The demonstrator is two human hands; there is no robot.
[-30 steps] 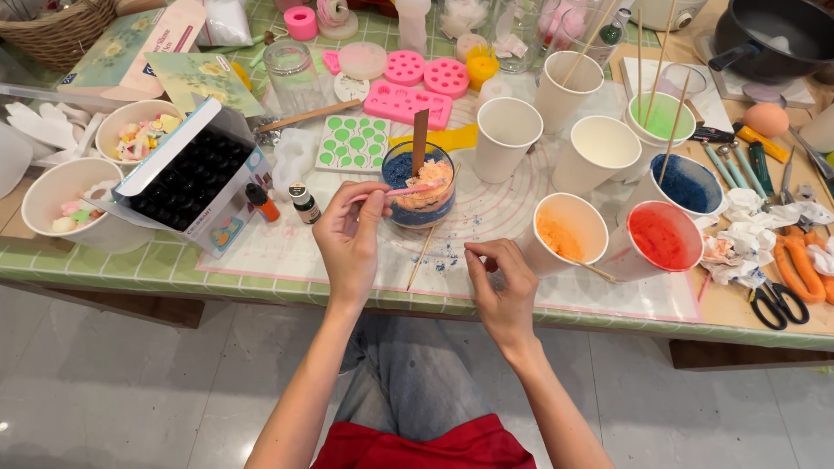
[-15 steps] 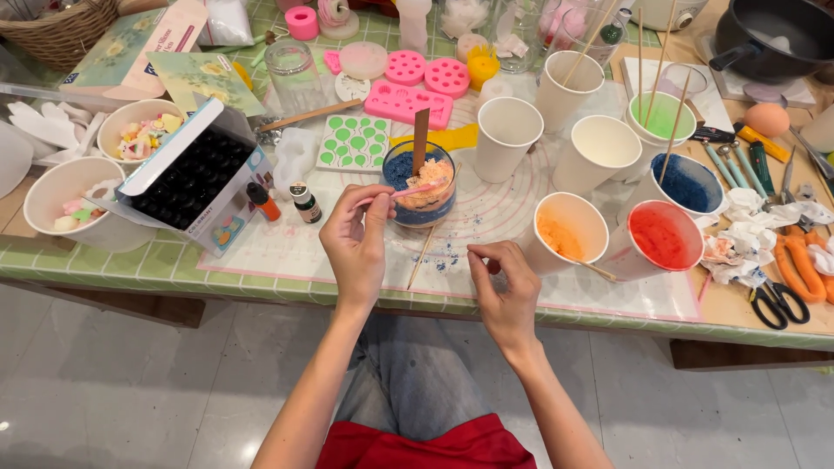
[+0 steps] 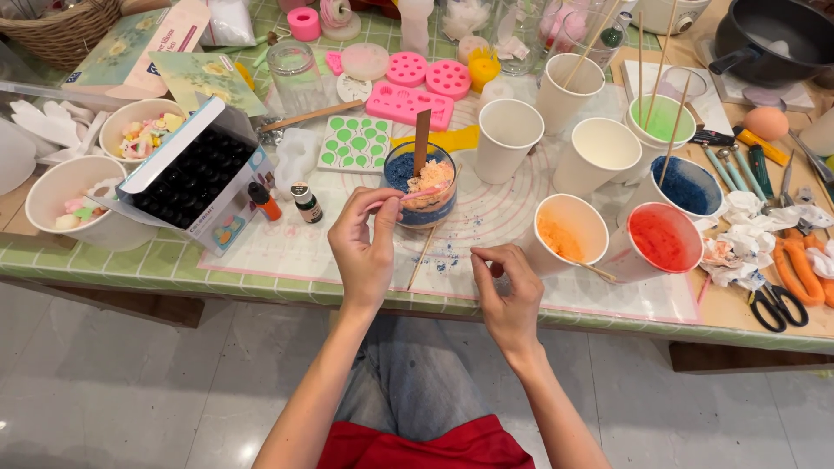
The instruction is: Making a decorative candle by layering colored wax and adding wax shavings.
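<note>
My left hand (image 3: 365,243) pinches a thin pink spoon (image 3: 419,193) whose tip lies over a small glass jar (image 3: 420,193). The jar holds blue grains with orange grains heaped on top, and a flat wooden stick (image 3: 421,139) stands upright in it. My right hand (image 3: 506,291) hovers over the near edge of the white mat (image 3: 486,217), fingers curled with thumb and forefinger pinched together; I see nothing held in it. A thin wooden skewer (image 3: 422,257) lies on the mat between my hands, beside spilled blue grains.
Paper cups with orange (image 3: 566,233), red (image 3: 658,239), blue (image 3: 686,184) and green (image 3: 660,117) grains stand right of the jar, two empty cups (image 3: 508,130) behind. A black box (image 3: 187,178), small dye bottles (image 3: 304,202) and bowls (image 3: 74,204) sit left. Pink moulds (image 3: 408,102), scissors (image 3: 777,304) lie around.
My left hand has shifted slightly right and nearer to me, keeping the pink spoon at the jar. My right hand has stayed nearly still.
</note>
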